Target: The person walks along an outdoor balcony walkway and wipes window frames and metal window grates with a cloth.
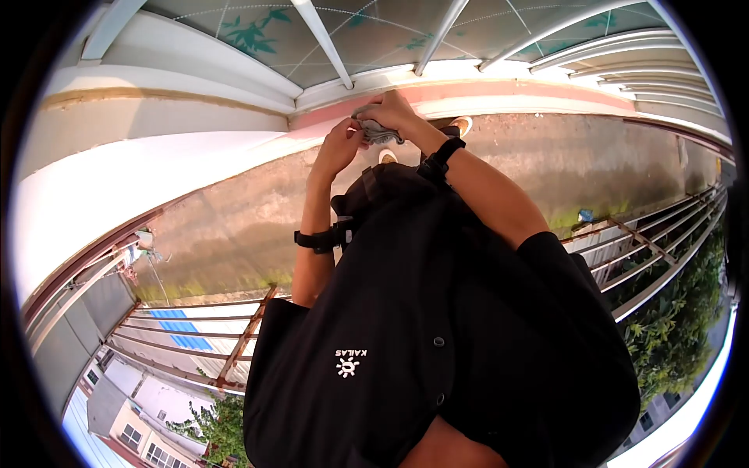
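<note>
A crumpled grey cloth [380,134] is bunched between my hands, just in front of the window ledge. My right hand [392,111] is closed over its top, with the fingers partly hidden by the hand's back. On the left side, my left hand [341,147] pinches the cloth's edge between bent fingers. Both wrists carry black straps. Past the cloth is the pink-edged ledge [445,91] below patterned glass panes [382,35].
White window bars [442,35] rise past the ledge. Underfoot is a stained concrete floor [234,226], with my shoes on it. Rusty railings [248,335] run behind me at left, and more railings [651,249] at right near a small blue item [585,215].
</note>
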Demonstrator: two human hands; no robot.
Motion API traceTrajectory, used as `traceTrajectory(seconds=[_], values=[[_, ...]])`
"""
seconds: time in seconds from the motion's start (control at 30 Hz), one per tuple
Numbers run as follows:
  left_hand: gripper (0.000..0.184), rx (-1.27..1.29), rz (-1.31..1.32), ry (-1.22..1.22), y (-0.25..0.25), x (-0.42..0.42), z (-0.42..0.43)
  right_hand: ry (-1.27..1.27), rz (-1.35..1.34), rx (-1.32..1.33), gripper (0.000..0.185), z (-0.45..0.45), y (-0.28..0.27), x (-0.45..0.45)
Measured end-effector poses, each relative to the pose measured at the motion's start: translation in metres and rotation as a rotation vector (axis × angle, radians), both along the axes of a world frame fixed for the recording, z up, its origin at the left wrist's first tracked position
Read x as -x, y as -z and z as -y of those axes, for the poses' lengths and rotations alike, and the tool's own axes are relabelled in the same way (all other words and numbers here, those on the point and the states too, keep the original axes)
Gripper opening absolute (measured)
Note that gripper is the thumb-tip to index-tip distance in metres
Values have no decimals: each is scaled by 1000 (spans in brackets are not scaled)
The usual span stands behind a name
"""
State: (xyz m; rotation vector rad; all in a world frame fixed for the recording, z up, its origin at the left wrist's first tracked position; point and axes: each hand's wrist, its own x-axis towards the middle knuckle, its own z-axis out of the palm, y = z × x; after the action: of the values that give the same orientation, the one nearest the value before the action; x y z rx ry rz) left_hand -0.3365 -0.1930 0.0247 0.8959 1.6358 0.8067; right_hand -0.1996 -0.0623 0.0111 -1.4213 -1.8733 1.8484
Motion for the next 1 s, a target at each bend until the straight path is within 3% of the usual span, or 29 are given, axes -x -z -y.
traceTrajectory(seconds=[0.03,0.13,0.27,0.3,0.4,0.67,0.8,1.0], values=[[34,19,12,104,-7,-1,1,-2,1,-3,34,7,-2,-7],[38,-77,32,34,-23,-11,3,204,-21,-119,34,10,-3,-25],[40,-198,38,-60,-22,-17,-1,392,127,-570,31,-6,-32,-44],[40,-198,41,-62,-20,-17,-2,343,151,-743,27,-11,-34,-45],[39,-196,75,34,-16,-17,-7,248,264,-870,24,-19,-27,-39],[30,-141,143,1,-4,-15,9,232,290,-955,24,-2,-18,-12],[28,-134,163,-43,-2,-11,21,52,227,-880,26,23,-25,25],[27,-105,172,-152,-4,-7,34,-192,322,-1082,15,22,-28,26]])
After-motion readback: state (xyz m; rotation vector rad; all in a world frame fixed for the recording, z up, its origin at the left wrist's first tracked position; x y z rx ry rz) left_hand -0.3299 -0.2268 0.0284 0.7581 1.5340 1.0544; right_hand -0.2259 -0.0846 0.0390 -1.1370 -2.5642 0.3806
